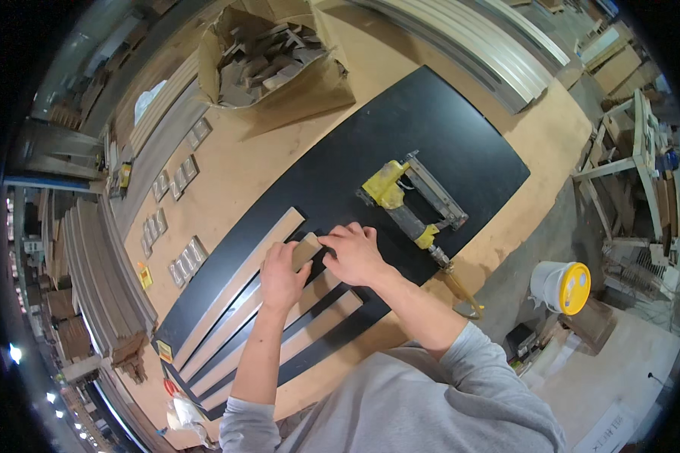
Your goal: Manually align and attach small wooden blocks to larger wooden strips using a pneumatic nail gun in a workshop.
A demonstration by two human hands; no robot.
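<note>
A short tan wooden block (306, 251) lies between my hands, near the far ends of several long pale wooden strips (240, 281). My left hand (281, 275) is closed on its left side, thumb and fingers gripping it. The fingers of my right hand (355, 255) are curled in and pinch its right end. The strips fan out side by side on a large black panel (461, 113) with a curved outline. To the right of my hands, a yellow and grey nail gun (393, 189) rests on the panel, its hose (461, 291) running off the near edge.
A cardboard box (302, 98) of wood offcuts stands at the back. Small grey staple-like strips (189, 260) lie in groups on the tan tabletop (234, 170). Stacked mouldings (94, 283) line the left. A white bucket with a yellow lid (574, 288) stands on the right.
</note>
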